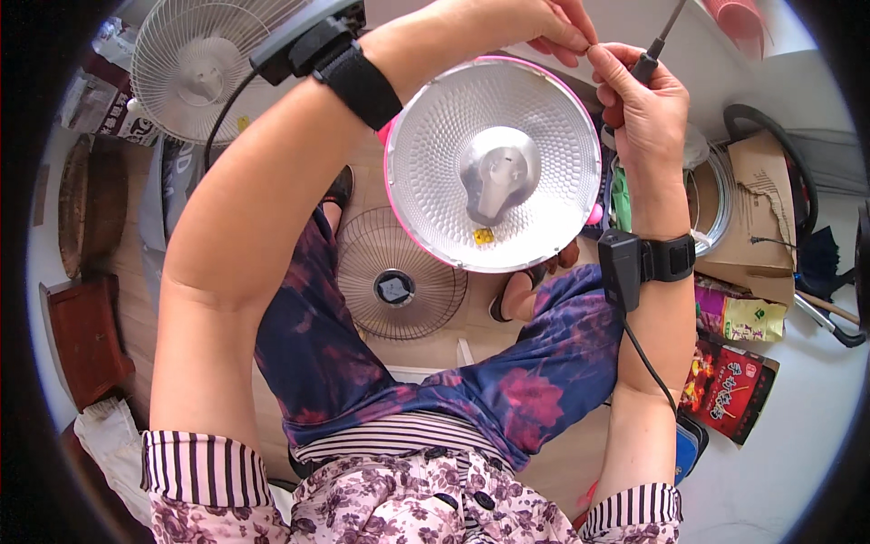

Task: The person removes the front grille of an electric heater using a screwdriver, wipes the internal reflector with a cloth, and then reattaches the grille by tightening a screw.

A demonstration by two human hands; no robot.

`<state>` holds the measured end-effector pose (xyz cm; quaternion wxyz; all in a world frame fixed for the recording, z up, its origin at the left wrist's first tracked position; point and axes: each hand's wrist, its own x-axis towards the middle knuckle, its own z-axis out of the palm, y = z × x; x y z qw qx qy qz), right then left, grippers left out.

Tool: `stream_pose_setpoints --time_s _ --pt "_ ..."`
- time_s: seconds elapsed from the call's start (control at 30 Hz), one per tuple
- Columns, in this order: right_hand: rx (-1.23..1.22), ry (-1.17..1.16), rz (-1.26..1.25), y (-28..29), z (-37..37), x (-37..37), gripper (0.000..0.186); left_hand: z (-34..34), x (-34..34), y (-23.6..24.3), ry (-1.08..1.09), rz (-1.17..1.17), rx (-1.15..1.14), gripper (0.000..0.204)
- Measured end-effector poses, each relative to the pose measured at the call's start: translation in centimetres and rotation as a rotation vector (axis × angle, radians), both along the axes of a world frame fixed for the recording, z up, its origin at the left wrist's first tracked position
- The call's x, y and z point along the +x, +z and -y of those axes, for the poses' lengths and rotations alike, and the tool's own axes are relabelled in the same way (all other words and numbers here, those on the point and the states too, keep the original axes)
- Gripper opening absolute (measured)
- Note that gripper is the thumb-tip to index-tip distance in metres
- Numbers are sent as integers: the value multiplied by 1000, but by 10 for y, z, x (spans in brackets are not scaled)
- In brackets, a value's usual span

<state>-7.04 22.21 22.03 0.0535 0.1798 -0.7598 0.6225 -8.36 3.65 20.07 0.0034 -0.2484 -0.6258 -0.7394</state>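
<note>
Above a pink-rimmed round appliance with a dimpled silver bowl point(426, 163), my left hand point(553, 32) pinches at something too small to make out, its fingertips meeting my right thumb. My right hand point(648, 109) is closed around the dark handle of a screwdriver point(646, 62), whose thin shaft points up and right. A bell-shaped metal piece point(498, 181) and a small yellow label point(482, 236) are in the bowl. Under the appliance, between my legs, lies a round wire grille point(362, 317) with a dark centre.
Another wire-guarded fan point(172, 54) stands at upper left. At right are a torn cardboard box point(757, 208), coiled cable point(716, 236), a red package point(734, 399) and a black hose point(797, 172). A reddish wooden piece point(86, 344) is at left.
</note>
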Motion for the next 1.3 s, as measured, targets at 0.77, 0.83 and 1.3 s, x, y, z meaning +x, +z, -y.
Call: stream_pose_setpoints --time_s 0.77,0.83,1.3 --pt "-14 83 130 -15 -1 -4 14 7 5 -19 -143 252 87 19" --pt "-25 81 127 -16 -2 -4 14 6 5 -22 -143 239 112 19" --pt "-34 82 124 -19 -9 -7 18 -3 3 -23 -59 205 89 14"
